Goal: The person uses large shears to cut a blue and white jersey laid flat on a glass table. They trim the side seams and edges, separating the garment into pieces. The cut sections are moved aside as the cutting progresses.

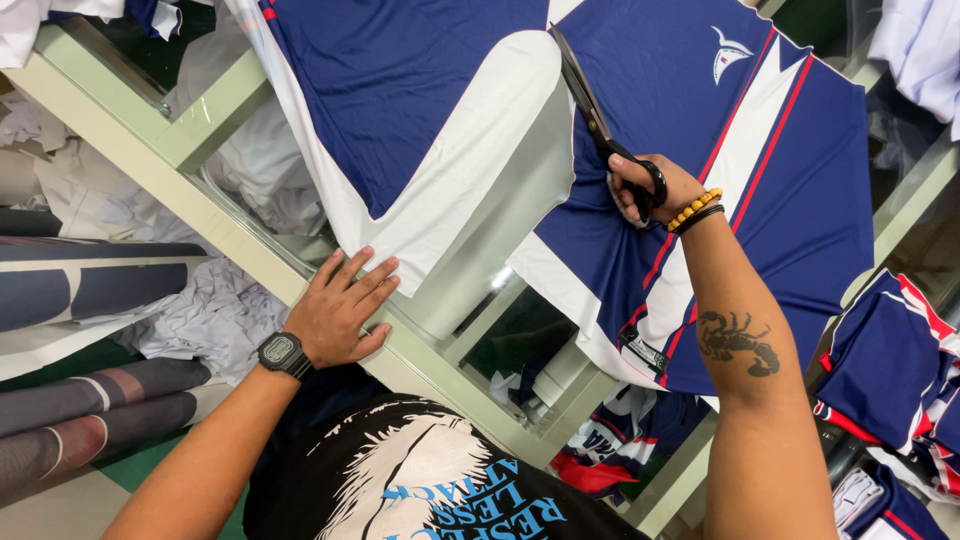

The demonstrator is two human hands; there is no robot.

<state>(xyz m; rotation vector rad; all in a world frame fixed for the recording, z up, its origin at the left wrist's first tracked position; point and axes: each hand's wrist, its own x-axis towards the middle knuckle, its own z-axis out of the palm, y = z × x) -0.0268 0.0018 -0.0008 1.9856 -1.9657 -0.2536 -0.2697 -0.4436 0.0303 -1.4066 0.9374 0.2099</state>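
While the left hand (340, 310) lies spread flat at the table's (150, 150) near edge, pinning fabric (420, 120), the right hand (645, 188) grips scissors (590, 110) whose blades point away toward the far edge, along the cut.

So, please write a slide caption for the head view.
Right hand cuts navy-and-white printed fabric with scissors; left hand presses its edge.

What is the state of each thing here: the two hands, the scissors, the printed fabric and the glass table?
right hand: closed through the handles of the scissors.
scissors: held, blades nearly closed, lying at the fabric's white edge.
left hand: flat, fingers spread, pressing the fabric's corner at the table edge.
printed fabric: spread flat, already cut into separate pieces.
glass table: partly covered, bare in the gap between pieces.
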